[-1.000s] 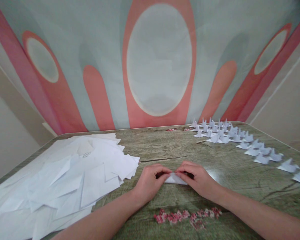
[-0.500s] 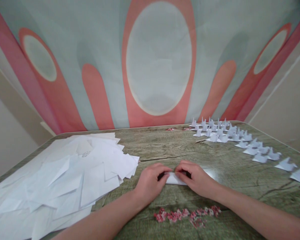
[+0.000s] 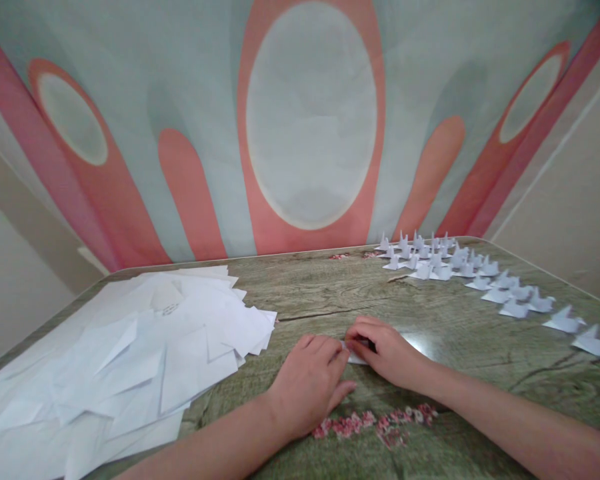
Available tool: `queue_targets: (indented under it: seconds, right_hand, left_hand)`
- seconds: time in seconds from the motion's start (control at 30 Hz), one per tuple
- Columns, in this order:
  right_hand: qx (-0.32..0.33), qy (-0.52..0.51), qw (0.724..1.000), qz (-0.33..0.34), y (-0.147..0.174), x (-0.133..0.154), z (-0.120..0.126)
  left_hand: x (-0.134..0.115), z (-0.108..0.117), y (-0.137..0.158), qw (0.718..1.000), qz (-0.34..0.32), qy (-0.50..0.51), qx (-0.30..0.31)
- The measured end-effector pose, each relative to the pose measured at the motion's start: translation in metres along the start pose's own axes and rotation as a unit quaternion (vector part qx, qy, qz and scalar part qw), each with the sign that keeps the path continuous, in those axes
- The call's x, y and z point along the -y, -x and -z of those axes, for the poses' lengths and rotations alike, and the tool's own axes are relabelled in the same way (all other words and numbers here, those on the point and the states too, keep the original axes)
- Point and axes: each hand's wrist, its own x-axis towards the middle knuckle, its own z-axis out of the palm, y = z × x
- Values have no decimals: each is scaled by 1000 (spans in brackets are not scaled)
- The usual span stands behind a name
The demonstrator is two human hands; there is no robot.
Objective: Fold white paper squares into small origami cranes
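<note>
Midway between the side edges of the tabletop (image 3: 310,293), folded paper (image 3: 357,358) is pinched by the right hand (image 3: 386,355); whether it is gripped by the left hand (image 3: 307,380), thumb spread, cannot be told. Sheets (image 3: 187,367) are heaped along the left edge, paper birds (image 3: 515,308) ranged along the right.

I count one left hand (image 3: 310,385), one right hand (image 3: 386,355) and one small folded paper (image 3: 357,359) at their fingertips, all on one table (image 3: 305,290). Of the white paper birds (image 3: 564,321) I see more than twenty, though the far ones overlap. One heap of paper sheets (image 3: 190,363) holds many, too covered for exact counting.
</note>
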Motion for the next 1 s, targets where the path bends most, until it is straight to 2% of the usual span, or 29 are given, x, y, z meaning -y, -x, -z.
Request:
queue_targets:
  seconds: [0.27,0.57,0.77,1.0]
  right_hand:
    - [-8,14,1000,10,0,-2,0]
    - [-2,19,1000,6,1,-4,-1]
    - [2,20,1000,4,0,-1,1]
    - [3,18,1000,0,1,-3,0]
  left_hand:
    - [1,-2,-1,999,-22,-20,20]
    - [-6,2,5,998,-10,-32,49]
    - [-10,4,11,999,25,-22,36]
    - [-10,2,11,999,24,-27,12]
